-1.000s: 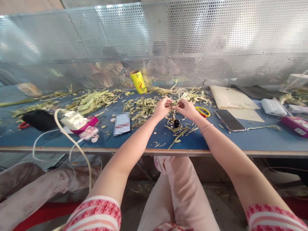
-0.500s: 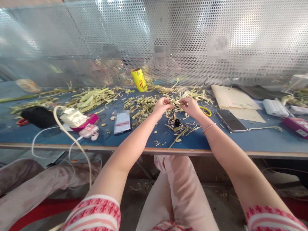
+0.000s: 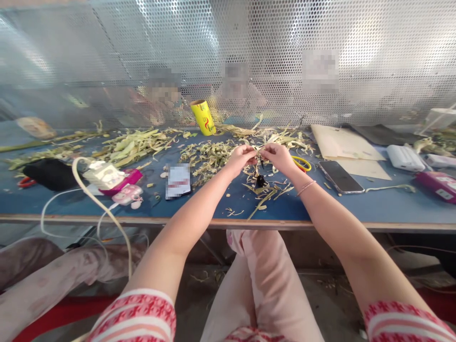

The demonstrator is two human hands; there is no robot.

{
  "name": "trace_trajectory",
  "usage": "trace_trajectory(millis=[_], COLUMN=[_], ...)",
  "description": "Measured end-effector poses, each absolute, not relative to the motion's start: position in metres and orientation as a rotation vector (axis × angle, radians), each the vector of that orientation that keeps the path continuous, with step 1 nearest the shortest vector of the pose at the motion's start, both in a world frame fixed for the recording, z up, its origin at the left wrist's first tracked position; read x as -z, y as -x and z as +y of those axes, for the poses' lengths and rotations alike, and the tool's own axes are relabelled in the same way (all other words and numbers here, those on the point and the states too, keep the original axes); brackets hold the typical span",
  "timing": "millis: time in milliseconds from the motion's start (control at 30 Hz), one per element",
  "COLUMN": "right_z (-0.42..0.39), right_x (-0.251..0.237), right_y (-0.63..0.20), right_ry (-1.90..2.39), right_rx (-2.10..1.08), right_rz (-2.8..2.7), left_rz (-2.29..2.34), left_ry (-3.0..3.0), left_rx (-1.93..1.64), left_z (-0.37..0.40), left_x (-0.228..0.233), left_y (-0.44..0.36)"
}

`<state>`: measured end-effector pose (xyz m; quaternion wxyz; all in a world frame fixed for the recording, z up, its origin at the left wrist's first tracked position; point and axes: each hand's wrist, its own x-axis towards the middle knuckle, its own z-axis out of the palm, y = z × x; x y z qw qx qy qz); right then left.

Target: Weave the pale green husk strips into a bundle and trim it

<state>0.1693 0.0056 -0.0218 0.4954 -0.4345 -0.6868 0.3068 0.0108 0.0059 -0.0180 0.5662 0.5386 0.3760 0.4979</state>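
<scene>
Both hands up at centre frame, above the blue table (image 3: 356, 209). My left hand (image 3: 242, 159) and right hand (image 3: 280, 156) almost meet, fingertips pressed together on a thin pale plant strip (image 3: 260, 150) held between them, each hand pinching one end of it. A small dark piece hangs just below the strip; I cannot tell what it is. Step in hand, as I judge it: working or splitting this one strip between the fingertips. Next move likely calls for a steady two-sided pinch and a gentle, even pull, as the strip looks thin enough to tear. Dried trimmings (image 3: 210, 156) lie beneath and to the left. Yellow-handled scissors (image 3: 301, 164) just right of my right hand, then a dark phone (image 3: 338, 176). Yellow roll (image 3: 203, 117) at upper centre carries a red mark, not legible. The card (image 3: 178, 179) left of centre is blurred; no writing readable anywhere.
</scene>
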Motion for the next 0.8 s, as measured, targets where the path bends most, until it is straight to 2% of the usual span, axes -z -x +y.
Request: trace_trajectory(millis=[400,800], right_z=[-0.0031,-0.0015], right_x=[0.0132,0.0177], right_y=[-0.1708,-0.1728], right_ry=[0.856,0.872], right_rx=[-0.853,-0.728], right_rz=[-1.725,-1.739], left_rz=[0.607,0.627], left_ry=[-1.136,-1.189], left_rx=[-1.092,-1.047], left_z=[0.0092,0.0063], left_x=[0.0188,0.0153], left_y=[-0.0024,-0.0027])
